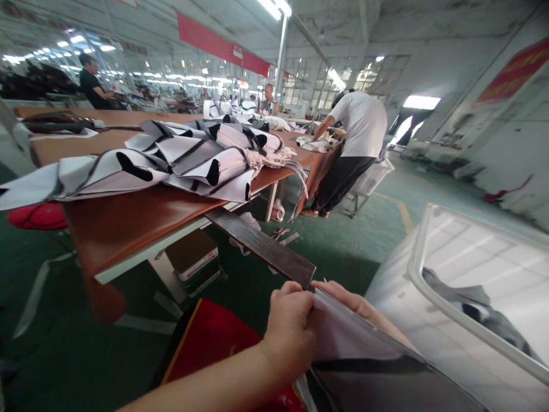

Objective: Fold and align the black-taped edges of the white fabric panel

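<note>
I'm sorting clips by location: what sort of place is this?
Probably a textile workshop: fabric pieces heaped on a brown table, a big white bin, and rows of ceiling lights.

Looks to be a pale grey fabric piece [351, 337] crossed by a black band, pinched near its upper end by fingers [300, 302]. Slants toward the lower right from beside a dark, flat board [266, 243] jutting off the desk [120, 223].

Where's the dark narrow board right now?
Mid-picture in the head view, the dark board juts from the brown table, its near end just beyond the left hand.
</note>
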### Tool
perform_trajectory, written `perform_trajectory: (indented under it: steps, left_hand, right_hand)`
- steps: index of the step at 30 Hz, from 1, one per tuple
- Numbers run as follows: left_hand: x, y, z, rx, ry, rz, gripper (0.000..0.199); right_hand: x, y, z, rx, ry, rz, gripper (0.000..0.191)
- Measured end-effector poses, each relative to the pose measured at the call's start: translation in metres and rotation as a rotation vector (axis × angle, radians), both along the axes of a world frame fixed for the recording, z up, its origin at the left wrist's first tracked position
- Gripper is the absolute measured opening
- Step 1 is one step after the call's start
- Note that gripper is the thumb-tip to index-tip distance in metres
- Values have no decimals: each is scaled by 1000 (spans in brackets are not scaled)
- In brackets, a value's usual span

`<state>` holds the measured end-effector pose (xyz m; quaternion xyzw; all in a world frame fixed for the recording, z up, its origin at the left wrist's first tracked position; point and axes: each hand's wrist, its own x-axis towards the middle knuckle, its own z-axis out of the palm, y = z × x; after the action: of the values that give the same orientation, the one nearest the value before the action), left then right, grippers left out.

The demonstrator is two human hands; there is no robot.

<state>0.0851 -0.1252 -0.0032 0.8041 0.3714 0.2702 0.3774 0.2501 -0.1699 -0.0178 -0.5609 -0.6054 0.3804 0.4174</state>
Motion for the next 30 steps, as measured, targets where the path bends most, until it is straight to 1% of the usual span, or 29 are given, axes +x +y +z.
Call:
perform_trajectory:
  steps: [2,4,6,8,9,11,12,14,15,17,19,22,25,30]
  left_hand:
    - [-1,0,4,121,60,-20,16]
    - [0,2,9,214,118,-34,14]
    - [0,3,13,270,165,-34,15]
    - [0,5,16,291,179,-47,18]
    - [-1,6,16,290,183,-53,19]
    - [-4,8,15,262,213,-40,19]
    - [-5,8,14,222,243,-27,20]
    - [-8,10,11,78,271,-10,21]
    - [-8,12,9,-15,246,-19,21]
    - [-8,15,7,-179,134,-59,20]
    - [-8,19,6,-245,29,-79,20]
    - [-9,27,6,-256,-1,-44,15]
    - [-14,36,6,-271,-27,25,11]
    - [-30,60,7,-227,-89,129,12]
  right_hand:
    - [-5,1,11,-34,38,154,39]
    - [-9,3,20,-59,74,231,38]
    - [-9,7,21,-42,90,222,33]
    - [-6,12,14,-9,109,151,28]
    - [-2,15,8,9,117,106,29]
    - [8,21,-7,34,111,27,37]
    - [14,24,-13,42,91,7,42]
    - [26,31,-20,62,38,10,45]
    - [32,34,-20,74,15,31,45]
    - [40,43,-15,101,-24,81,42]
    - [45,53,-5,112,-62,116,39]
    - [48,72,7,94,-133,158,35]
    - [47,94,14,74,-184,238,34]
    - [35,134,28,16,-234,371,29]
